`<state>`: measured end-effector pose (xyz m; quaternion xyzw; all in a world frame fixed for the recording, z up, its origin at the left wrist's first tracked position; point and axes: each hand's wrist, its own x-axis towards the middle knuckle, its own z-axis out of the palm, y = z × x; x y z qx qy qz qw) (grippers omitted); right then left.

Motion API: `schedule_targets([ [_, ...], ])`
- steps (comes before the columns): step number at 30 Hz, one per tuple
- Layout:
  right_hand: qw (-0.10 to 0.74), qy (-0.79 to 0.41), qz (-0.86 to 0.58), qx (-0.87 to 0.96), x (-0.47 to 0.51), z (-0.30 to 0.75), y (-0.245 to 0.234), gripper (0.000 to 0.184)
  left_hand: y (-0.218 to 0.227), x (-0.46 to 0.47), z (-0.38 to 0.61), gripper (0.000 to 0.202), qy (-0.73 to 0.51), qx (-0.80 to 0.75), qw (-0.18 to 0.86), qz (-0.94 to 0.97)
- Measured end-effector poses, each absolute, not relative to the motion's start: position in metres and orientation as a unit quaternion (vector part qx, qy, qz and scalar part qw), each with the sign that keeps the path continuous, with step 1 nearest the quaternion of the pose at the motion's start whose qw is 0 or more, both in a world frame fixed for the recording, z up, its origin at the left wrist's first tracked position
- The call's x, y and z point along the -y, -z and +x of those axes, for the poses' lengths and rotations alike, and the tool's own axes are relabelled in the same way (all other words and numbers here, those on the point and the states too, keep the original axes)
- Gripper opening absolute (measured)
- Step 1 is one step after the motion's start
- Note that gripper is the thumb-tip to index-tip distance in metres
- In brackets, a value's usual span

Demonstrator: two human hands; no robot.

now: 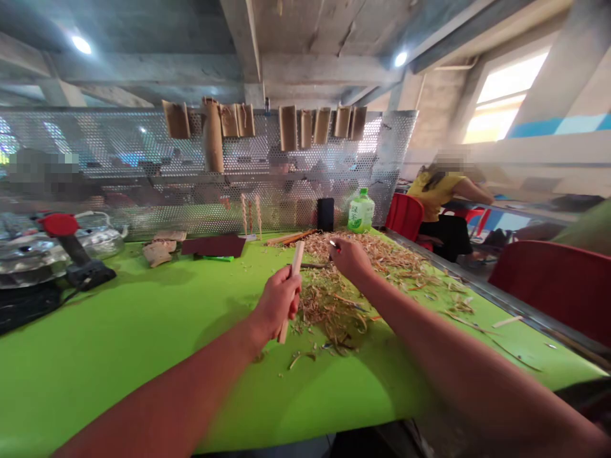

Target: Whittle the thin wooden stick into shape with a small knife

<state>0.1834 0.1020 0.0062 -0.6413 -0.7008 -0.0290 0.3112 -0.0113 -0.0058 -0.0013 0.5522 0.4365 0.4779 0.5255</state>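
My left hand [279, 302] is closed round a pale wooden stick [296, 258], held upright over the green table [143, 331]. The stick's top rises above my fist and its lower end pokes out below. My right hand [347, 257] is closed a little further away and to the right, above a heap of wood shavings [344, 280]. A small shiny tip shows at its fingers; I cannot make out what it is. The two hands are apart.
A perforated metal screen [119, 172] with hanging wooden pieces backs the table. Near it are a green bottle [361, 212], a dark phone [325, 214], a dark red sheet [213, 245] and a red-topped tool [71, 245]. Red chairs [554, 280] and a seated person [442, 197] are to the right.
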Motion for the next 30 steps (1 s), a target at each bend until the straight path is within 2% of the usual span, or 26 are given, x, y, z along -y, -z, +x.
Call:
schedule_targets([
  [3, 0.302, 0.031, -0.588, 0.750, -0.085, 0.157, -0.001, 0.037, 0.003, -0.002, -0.014, 0.008, -0.494, -0.431, 0.538, 0.529],
  [6, 0.258, 0.041, -0.559, 0.787, -0.072, 0.142, 0.002, 0.034, 0.003, -0.001, -0.013, 0.011, -0.499, -0.413, 0.544, 0.534],
  [18, 0.168, 0.095, -0.573, 0.797, -0.062, 0.138, -0.006, 0.038, -0.002, 0.004, -0.012, 0.011, -0.489, -0.416, 0.555, 0.529],
  [22, 0.199, 0.111, -0.560, 0.796, -0.069, 0.141, -0.010, 0.038, -0.008, 0.011, -0.011, 0.010, -0.475, -0.413, 0.580, 0.517],
  [27, 0.225, 0.038, -0.704, 0.673, -0.103, 0.190, -0.016, 0.035, -0.005, 0.038, 0.000, 0.022, -0.383, -0.363, 0.645, 0.552],
  [30, 0.280, 0.020, -0.714, 0.641, -0.119, 0.215, -0.012, 0.032, 0.000, 0.034, -0.001, 0.024, -0.416, -0.333, 0.656, 0.534],
])
